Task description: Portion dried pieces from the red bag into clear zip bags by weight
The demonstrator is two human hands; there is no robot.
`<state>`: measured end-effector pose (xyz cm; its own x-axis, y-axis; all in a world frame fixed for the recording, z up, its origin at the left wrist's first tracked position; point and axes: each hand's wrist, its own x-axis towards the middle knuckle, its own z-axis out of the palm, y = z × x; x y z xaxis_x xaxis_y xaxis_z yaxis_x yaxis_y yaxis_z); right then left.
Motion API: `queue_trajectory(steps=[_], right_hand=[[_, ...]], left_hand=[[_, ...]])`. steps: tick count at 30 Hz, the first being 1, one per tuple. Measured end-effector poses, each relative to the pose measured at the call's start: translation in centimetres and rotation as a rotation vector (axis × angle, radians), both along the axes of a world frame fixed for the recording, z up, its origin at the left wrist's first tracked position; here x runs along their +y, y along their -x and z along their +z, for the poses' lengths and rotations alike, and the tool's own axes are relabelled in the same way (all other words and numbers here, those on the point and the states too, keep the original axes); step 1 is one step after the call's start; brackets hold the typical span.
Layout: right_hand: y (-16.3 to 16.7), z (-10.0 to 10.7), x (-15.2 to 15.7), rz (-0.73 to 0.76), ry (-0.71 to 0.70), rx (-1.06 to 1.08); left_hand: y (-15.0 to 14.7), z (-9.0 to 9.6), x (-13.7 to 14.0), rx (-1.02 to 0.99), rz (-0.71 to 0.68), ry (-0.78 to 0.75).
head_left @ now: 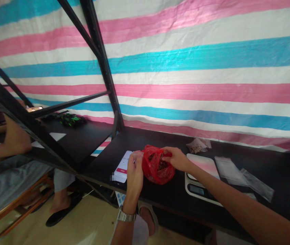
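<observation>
Right grip [177, 158] at red bag [157, 176], cannot tell if clamped | mouth faces up | long axis unclear

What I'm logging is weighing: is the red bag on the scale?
No, the red bag is beside the scale, apart from it.

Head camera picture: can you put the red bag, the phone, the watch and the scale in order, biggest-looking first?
Largest: the red bag and the scale; too close to rank, since the right arm covers part of the scale.
Next: the phone, partly hidden.
Smallest: the watch.
</observation>
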<state>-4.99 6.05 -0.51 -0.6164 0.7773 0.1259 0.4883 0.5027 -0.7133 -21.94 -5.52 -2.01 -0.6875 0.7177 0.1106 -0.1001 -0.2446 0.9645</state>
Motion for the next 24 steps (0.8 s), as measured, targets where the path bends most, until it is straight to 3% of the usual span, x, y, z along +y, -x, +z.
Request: queue_trajectory(steps=[3,5,9,15,24], right_hand=[[-1.0,0.3,0.0,-0.025,0.077,0.158],[-1.9,0.8,-0.2,-0.036,0.103,0.228],[-4.7,3.5,-1.4,-0.045,0.080,0.327],[-9.3,8.1,-4.6,-0.026,-0.049,0.275],[-12.0,9.5,-6.9,0.076,-0.482,-0.198]], left_hand=[[-1.0,0.7,-1.1,0.461,0.196,-0.002],[-1.9,0.7,-1.5,0.678,0.198,-0.041],[-4.0,-0.3,-1.4,0.667,-0.022,-0.039],[-7.1,-0.7,-0.6,0.683,-0.194,-0.029],[-11.7,-0.9,1.4,0.780,-0.281,-0.156]])
